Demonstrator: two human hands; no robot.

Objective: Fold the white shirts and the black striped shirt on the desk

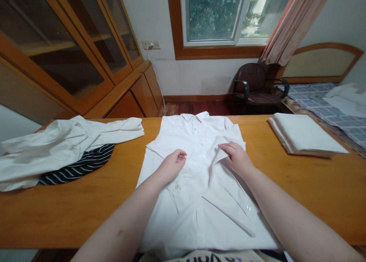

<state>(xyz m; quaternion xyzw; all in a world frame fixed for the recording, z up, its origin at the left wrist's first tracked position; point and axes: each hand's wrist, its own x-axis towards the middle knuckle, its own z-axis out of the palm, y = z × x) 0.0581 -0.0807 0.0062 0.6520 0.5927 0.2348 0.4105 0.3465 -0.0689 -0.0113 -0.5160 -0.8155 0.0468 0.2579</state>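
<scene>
A white button-up shirt (197, 170) lies front up on the table, its collar at the far edge and its lower part towards me. Its sleeves are folded in over the body, with the cuffs across the lower front. My right hand (236, 155) pinches a raised fold of white cloth at the shirt's right side. Over the middle of the shirt, my left hand (174, 163) is loosely curled, with no cloth visible in its fingers. Whether its underside touches the shirt is hidden.
On the wooden table (126, 212), a crumpled white garment (65, 140) partly covers a black striped cloth (82, 165) at left. A folded white stack (305, 134) lies at right. Beyond are a glass-door cabinet (114, 77), an armchair (253, 83) and a bed (323, 102).
</scene>
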